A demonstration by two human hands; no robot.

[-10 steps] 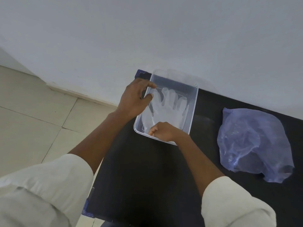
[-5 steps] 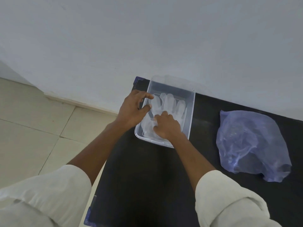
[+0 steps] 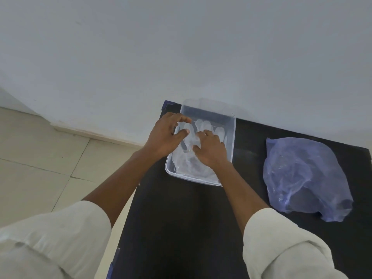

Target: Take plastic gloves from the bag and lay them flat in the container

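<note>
Both hands in the clear rectangular plastic container (image 3: pixel 231 137), which sits on a black table top (image 3: pixel 181 218) against a pale grey wall (image 3: pixel 181 47).

Right hand (image 3: pixel 210 151): palm down, fingers spread and loosely flat, pressing on the translucent white plastic glove (image 3: pixel 205 125) lying inside the container. Not gripping anything, just resting on top. Glove's fingertips stick out past the hand's fingertips, pointing at the far wall of the container; the glove's cuff end trails back under the wrist toward the near rim. Can't tell whether there is one glove or a stack under the palm.

Left hand (image 3: pixel 167 135): just left of the right hand, over the container's left rim. Fingers curled, thumb and forefinger apart with a gap between them, thumb tip reaching in over the glove's left edge. Whether the thumb actually touches the plastic, cannot tell. Nothing clamped in it.

Crumpled translucent blue-violet plastic bag (image 3: pixel 302 178): well to the right of the right hand, lying on the black table top, apart from the container, neither hand on it. Contents not readable through the film.

Rolled-up off-white sleeves (image 3: pixel 281 248) on both forearms. Beige tiled floor (image 3: pixel 40 158) to the left of the left arm, below the table edge.
</note>
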